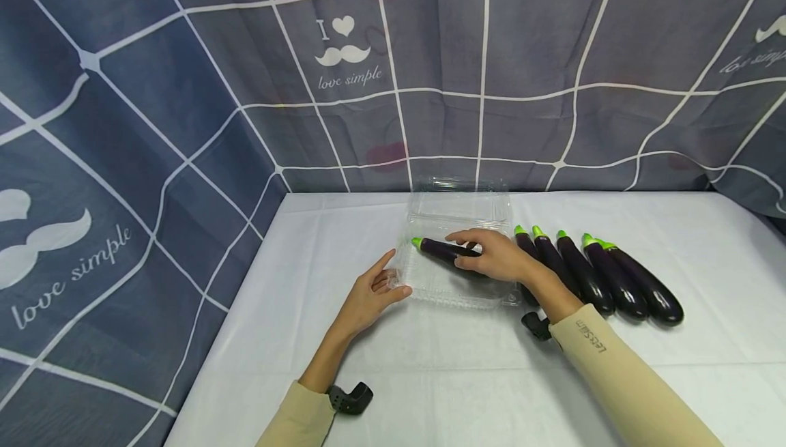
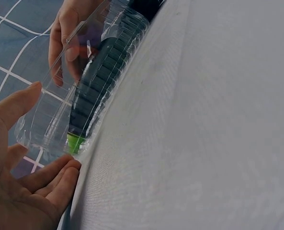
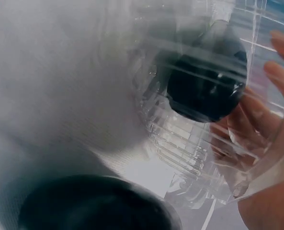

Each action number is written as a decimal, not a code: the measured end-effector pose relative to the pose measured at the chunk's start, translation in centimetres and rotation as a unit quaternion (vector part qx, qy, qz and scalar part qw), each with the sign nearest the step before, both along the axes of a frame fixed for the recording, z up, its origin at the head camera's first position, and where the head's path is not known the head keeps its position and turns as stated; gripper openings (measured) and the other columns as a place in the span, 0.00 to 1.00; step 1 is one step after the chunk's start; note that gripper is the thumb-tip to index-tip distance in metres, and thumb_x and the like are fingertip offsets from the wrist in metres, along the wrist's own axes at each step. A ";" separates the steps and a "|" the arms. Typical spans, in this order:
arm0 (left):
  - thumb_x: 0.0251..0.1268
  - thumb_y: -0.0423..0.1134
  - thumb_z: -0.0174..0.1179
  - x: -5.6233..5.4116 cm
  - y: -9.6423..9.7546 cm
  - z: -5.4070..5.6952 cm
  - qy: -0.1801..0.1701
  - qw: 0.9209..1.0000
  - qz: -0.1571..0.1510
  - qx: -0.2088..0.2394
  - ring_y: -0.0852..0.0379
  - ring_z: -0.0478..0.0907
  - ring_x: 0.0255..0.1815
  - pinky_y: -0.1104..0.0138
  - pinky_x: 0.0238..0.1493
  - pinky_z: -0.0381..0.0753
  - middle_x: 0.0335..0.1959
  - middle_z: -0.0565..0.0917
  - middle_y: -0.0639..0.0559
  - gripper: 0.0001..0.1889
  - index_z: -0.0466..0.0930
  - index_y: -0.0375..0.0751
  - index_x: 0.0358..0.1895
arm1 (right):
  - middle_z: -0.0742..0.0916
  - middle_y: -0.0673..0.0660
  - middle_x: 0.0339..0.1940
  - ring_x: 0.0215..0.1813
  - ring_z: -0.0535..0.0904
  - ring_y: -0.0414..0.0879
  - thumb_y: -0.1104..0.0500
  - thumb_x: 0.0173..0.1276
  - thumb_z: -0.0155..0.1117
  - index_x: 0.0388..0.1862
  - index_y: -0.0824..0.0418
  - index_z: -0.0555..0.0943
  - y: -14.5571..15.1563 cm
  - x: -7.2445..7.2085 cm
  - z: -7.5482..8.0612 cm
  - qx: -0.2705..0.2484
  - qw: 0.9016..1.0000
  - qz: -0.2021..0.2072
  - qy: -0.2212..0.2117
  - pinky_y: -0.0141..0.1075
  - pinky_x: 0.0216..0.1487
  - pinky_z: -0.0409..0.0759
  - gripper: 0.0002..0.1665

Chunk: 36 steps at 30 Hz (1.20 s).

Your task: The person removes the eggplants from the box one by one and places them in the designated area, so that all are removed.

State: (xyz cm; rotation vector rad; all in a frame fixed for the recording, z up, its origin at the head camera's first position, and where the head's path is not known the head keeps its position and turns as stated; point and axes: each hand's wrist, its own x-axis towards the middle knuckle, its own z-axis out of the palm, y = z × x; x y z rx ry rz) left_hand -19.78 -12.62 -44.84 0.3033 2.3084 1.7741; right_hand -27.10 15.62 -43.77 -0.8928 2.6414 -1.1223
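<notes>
A dark purple eggplant with a green stem end lies in a clear plastic clamshell container; its stem points left. My right hand reaches over the eggplant from the right and holds it, thumb on the near side and fingers on the far side. The hand hides the eggplant's thick end in the head view. My left hand is at the container's left edge, thumb and fingers spread, fingertips touching its corner. In the left wrist view the eggplant shows through the ribbed plastic wall.
To the right of the container several more eggplants lie side by side, stems pointing away from me. The container's lid is folded back toward the grey checked curtain. A white cloth covers the table.
</notes>
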 end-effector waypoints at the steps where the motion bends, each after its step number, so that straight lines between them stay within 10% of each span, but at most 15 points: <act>1: 0.63 0.36 0.68 0.0 0.0 0.0 0.001 1.000 0.001 0.000 0.39 0.64 0.70 0.51 0.70 0.63 0.67 0.67 0.28 0.43 0.54 0.40 0.78 | 0.82 0.57 0.61 0.58 0.77 0.55 0.56 0.67 0.68 0.66 0.60 0.78 0.0 0.0 0.0 0.002 1.000 0.005 -0.004 0.54 0.56 0.75 0.28; 13: 0.63 0.35 0.68 -0.1 -0.1 0.1 -0.001 1.000 -0.003 0.004 0.38 0.64 0.70 0.50 0.69 0.64 0.67 0.68 0.27 0.43 0.54 0.40 0.78 | 0.79 0.58 0.64 0.63 0.74 0.57 0.57 0.66 0.70 0.69 0.56 0.76 -0.3 0.0 0.2 0.046 0.998 0.040 -0.032 0.55 0.60 0.73 0.32; 23: 0.61 0.39 0.71 -1.3 -0.5 -3.4 0.002 1.000 0.021 0.005 0.41 0.64 0.71 0.52 0.70 0.64 0.68 0.68 0.33 0.44 0.57 0.52 0.78 | 0.80 0.58 0.63 0.63 0.75 0.57 0.59 0.66 0.70 0.69 0.54 0.76 -0.4 0.0 -0.4 0.078 0.995 0.060 -0.028 0.54 0.61 0.74 0.32; 36: 0.61 0.42 0.71 -1.2 -0.5 -3.5 0.006 1.000 0.016 0.009 0.41 0.64 0.71 0.52 0.70 0.64 0.69 0.68 0.35 0.44 0.56 0.53 0.78 | 0.79 0.58 0.65 0.66 0.72 0.56 0.59 0.65 0.68 0.68 0.54 0.77 -0.2 0.2 -0.2 0.067 0.995 0.042 -0.054 0.54 0.63 0.72 0.30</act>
